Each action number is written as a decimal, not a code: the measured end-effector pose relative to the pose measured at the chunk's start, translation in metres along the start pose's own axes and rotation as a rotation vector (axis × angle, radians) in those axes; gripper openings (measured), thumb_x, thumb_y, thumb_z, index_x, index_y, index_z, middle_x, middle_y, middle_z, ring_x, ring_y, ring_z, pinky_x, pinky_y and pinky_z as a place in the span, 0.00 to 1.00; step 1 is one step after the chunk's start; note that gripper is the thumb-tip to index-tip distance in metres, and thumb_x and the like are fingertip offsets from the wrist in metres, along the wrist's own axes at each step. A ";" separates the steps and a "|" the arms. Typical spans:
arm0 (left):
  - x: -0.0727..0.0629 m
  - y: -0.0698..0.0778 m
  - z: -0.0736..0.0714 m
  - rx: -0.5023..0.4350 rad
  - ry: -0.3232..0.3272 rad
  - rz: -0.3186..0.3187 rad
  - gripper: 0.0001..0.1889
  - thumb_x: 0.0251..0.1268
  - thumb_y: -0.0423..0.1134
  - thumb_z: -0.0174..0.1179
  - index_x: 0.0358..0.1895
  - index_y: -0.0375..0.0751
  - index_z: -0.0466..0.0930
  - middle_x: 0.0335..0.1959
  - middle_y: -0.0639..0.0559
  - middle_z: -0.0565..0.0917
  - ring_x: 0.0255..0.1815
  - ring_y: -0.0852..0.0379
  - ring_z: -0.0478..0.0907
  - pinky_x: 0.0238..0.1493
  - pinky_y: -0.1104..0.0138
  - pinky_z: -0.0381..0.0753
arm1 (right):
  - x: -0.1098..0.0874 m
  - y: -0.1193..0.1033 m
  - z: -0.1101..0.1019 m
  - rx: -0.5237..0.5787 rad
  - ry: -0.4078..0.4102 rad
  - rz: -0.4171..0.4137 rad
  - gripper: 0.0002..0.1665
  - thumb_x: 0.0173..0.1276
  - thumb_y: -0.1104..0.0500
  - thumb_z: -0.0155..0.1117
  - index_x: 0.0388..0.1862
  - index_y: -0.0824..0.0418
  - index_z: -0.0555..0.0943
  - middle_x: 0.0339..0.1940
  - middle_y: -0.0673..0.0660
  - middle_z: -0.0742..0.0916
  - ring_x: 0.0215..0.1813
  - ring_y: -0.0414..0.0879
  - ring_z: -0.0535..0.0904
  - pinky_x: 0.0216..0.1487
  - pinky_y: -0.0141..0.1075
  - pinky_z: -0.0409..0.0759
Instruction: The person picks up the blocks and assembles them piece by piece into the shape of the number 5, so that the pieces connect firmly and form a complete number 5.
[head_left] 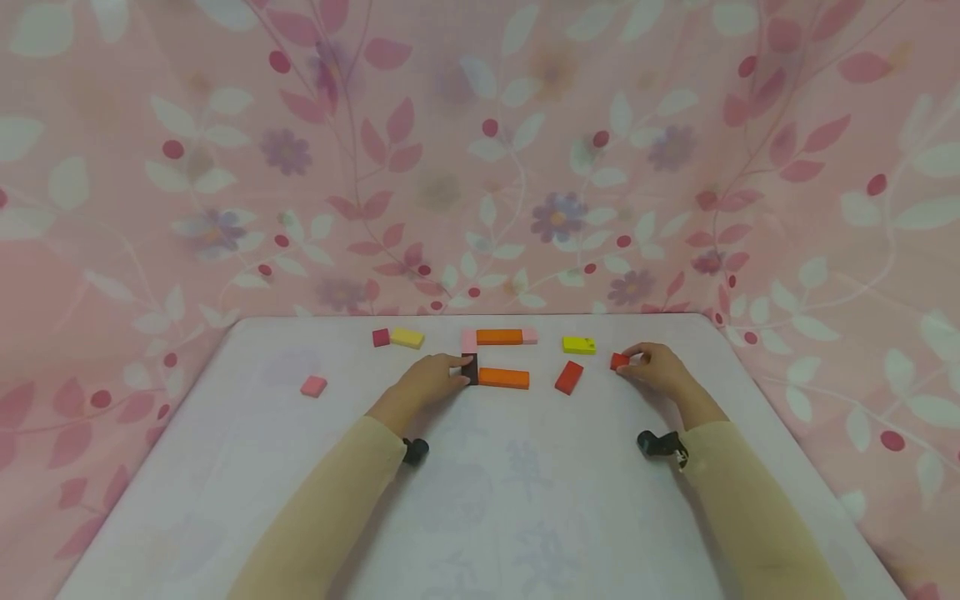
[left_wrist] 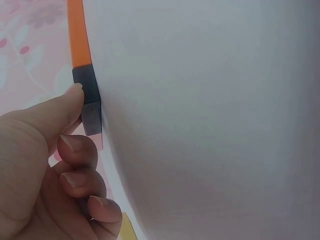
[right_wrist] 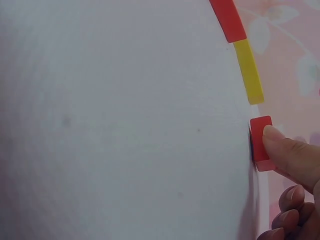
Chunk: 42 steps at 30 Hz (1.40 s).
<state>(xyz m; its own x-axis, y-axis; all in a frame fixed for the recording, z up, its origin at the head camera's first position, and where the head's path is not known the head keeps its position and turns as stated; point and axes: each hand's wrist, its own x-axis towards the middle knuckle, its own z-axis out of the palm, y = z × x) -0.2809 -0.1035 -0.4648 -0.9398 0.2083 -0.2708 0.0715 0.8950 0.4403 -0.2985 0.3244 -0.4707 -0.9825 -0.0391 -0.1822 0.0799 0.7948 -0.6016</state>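
Note:
My left hand pinches a black block between thumb and fingers. That block touches the left end of an orange block and stands just in front of a pink block. Behind, a second orange block runs from the pink block to another pink block. Over on the right, my right hand pinches a small red block, its thumb on the block's face in the right wrist view. A longer red block and a bright yellow block lie to its left.
A dark red block and a pale yellow block lie side by side at the back left. Farther left is a lone pink block. The white table ends at a floral curtain behind.

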 end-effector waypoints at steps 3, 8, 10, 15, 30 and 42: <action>0.000 0.000 0.000 0.005 -0.003 -0.003 0.29 0.71 0.52 0.61 0.73 0.69 0.67 0.73 0.46 0.70 0.74 0.42 0.64 0.72 0.45 0.62 | -0.002 -0.001 -0.002 -0.006 0.013 -0.008 0.30 0.67 0.46 0.70 0.62 0.62 0.79 0.44 0.63 0.74 0.48 0.58 0.68 0.45 0.45 0.69; 0.001 0.000 0.000 -0.001 -0.006 -0.008 0.29 0.71 0.52 0.61 0.73 0.68 0.67 0.73 0.46 0.70 0.73 0.42 0.64 0.71 0.45 0.62 | -0.005 -0.010 -0.005 0.013 0.041 -0.025 0.30 0.66 0.44 0.70 0.62 0.59 0.79 0.44 0.62 0.72 0.48 0.56 0.67 0.41 0.43 0.70; 0.001 0.000 0.000 0.000 -0.005 -0.012 0.29 0.71 0.52 0.61 0.74 0.69 0.67 0.73 0.46 0.70 0.73 0.43 0.64 0.71 0.45 0.62 | -0.007 -0.016 -0.005 0.033 0.045 -0.040 0.31 0.66 0.43 0.70 0.62 0.59 0.80 0.41 0.61 0.71 0.46 0.56 0.67 0.37 0.41 0.69; 0.001 0.000 0.000 0.001 -0.007 -0.019 0.29 0.71 0.53 0.61 0.73 0.69 0.66 0.73 0.46 0.70 0.74 0.43 0.64 0.71 0.45 0.62 | -0.013 -0.030 -0.004 0.061 0.050 -0.066 0.31 0.65 0.42 0.71 0.61 0.58 0.80 0.37 0.59 0.71 0.42 0.53 0.66 0.34 0.38 0.67; 0.002 0.000 0.000 0.009 -0.009 -0.008 0.29 0.71 0.53 0.61 0.73 0.70 0.66 0.73 0.47 0.70 0.74 0.43 0.64 0.72 0.45 0.61 | -0.028 -0.068 0.014 0.123 0.030 -0.156 0.25 0.65 0.47 0.72 0.57 0.57 0.83 0.30 0.56 0.69 0.34 0.51 0.65 0.28 0.36 0.63; 0.000 0.002 -0.001 0.005 -0.021 -0.015 0.29 0.71 0.53 0.61 0.73 0.70 0.66 0.74 0.47 0.69 0.74 0.43 0.63 0.72 0.45 0.61 | -0.028 -0.087 0.038 0.130 -0.036 -0.160 0.28 0.63 0.47 0.74 0.59 0.59 0.83 0.30 0.56 0.69 0.36 0.51 0.66 0.30 0.37 0.63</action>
<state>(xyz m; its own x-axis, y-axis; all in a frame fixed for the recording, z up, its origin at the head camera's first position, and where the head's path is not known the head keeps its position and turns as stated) -0.2813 -0.1023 -0.4633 -0.9337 0.2026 -0.2951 0.0589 0.9002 0.4315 -0.2715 0.2337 -0.4425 -0.9779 -0.1818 -0.1028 -0.0530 0.6921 -0.7199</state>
